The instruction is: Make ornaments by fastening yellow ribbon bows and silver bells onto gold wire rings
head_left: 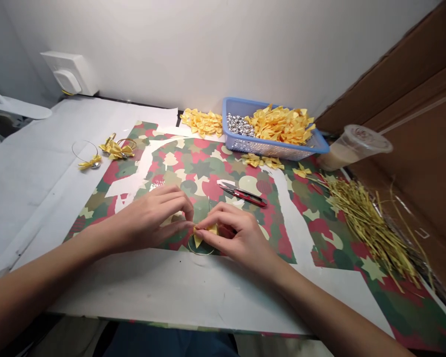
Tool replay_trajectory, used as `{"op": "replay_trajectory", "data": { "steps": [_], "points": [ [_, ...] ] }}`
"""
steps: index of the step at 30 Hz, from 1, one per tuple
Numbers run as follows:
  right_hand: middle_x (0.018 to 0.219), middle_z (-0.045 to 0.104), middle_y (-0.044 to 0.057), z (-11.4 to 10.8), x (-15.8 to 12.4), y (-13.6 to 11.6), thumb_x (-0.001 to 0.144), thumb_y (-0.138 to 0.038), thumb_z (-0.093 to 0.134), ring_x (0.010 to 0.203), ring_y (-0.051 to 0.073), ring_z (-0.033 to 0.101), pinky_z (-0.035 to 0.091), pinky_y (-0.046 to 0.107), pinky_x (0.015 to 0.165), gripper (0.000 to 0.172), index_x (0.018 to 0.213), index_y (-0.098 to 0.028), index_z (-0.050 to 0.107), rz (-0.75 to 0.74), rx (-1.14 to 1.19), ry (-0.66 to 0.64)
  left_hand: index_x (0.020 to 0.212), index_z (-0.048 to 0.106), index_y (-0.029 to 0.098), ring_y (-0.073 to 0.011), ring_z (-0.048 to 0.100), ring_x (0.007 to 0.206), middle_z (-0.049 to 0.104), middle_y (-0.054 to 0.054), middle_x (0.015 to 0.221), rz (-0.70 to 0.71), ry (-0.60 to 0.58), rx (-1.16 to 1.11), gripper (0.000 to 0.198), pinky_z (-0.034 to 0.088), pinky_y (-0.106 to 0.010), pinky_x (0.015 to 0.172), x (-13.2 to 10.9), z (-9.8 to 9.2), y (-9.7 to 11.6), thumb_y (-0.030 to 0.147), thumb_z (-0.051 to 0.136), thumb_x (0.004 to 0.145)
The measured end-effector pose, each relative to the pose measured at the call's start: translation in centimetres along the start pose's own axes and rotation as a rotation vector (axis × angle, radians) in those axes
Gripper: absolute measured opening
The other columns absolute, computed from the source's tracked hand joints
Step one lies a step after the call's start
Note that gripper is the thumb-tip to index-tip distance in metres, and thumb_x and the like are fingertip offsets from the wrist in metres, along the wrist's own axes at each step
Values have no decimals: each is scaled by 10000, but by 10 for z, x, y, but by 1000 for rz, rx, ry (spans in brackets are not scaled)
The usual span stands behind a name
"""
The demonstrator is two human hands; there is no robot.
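My left hand (154, 215) and my right hand (235, 233) meet at the middle of the table, fingertips pinched together on a small yellow ribbon bow (203, 233). A thin wire ring (200, 248) hangs under the bow, lying on the patterned paper (204, 168). Red-handled snips (245, 194) lie just beyond my right hand. Both hands rest on the paper with fingers curled.
A blue basket (271, 146) at the back holds yellow bows and silver bells. More bows (202, 121) lie left of it. Finished ring ornaments (107, 148) sit at the left. Yellow twist ties (367, 218) are piled at the right, beside a plastic cup (351, 146).
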State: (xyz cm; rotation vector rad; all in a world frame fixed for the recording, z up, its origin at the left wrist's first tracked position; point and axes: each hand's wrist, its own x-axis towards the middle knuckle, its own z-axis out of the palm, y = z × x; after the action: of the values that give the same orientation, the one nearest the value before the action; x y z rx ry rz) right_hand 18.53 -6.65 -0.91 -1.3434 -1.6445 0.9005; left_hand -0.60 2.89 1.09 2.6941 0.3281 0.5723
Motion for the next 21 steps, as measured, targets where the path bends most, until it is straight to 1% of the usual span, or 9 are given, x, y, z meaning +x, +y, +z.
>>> {"op": "replay_trajectory", "data": {
  "steps": [4,6,8,10,12,14,16,18,21],
  "points": [
    [695,546,-14,-1,0,-2,805,-209,659,500,65,363,296,224,472,63,767,-181,700,-5,-41,-30,832,516,166,-138,506,710,569,-32,796,-174,-196,-221,117,420,-238,616,2,-8,4,202,443,917],
    [678,540,-16,-1,0,-1,801,-205,662,505,68,367,293,227,477,65,758,-178,703,-5,-40,-47,870,517,162,-129,501,696,557,-39,822,-265,-306,-390,132,416,-225,594,3,-11,3,239,426,927],
    [682,542,-16,-1,0,-1,796,-200,666,507,68,361,287,228,476,61,752,-178,702,-4,-16,-70,901,514,161,-126,513,716,560,-51,870,-341,-379,-587,142,428,-223,611,3,-12,1,262,421,935],
    [719,552,-12,-3,1,0,797,-220,668,506,64,351,284,227,470,62,758,-180,696,1,54,-103,911,512,159,-132,532,774,565,-62,920,-400,-404,-775,133,444,-239,671,4,-13,0,266,437,933],
    [778,558,-4,-5,2,-1,800,-249,670,506,59,343,285,226,467,74,770,-183,686,12,157,-141,900,513,157,-137,530,822,558,-59,935,-441,-395,-943,127,441,-251,725,5,-12,0,272,466,926],
    [821,568,7,-7,2,-2,808,-264,661,546,68,406,313,227,489,90,765,-186,670,22,284,-188,868,511,159,-130,501,793,537,-36,889,-458,-378,-1098,160,421,-242,706,5,-11,4,313,510,913],
    [815,579,11,-9,2,-4,817,-253,648,636,94,496,365,233,553,91,753,-188,647,18,411,-235,833,500,162,-115,441,718,490,-4,810,-459,-369,-1234,225,381,-228,645,5,-9,9,373,549,893],
    [797,587,12,-10,2,-5,817,-229,645,726,117,546,399,245,626,84,746,-188,632,12,506,-271,807,489,164,-109,390,688,444,16,767,-450,-371,-1322,269,347,-226,627,6,-7,14,409,576,875],
    [774,587,7,-12,1,-6,804,-200,657,714,111,543,400,241,633,75,735,-184,629,19,549,-297,785,482,165,-115,383,716,431,15,770,-429,-376,-1398,280,343,-233,666,5,-5,17,409,588,871]
  ]
}}
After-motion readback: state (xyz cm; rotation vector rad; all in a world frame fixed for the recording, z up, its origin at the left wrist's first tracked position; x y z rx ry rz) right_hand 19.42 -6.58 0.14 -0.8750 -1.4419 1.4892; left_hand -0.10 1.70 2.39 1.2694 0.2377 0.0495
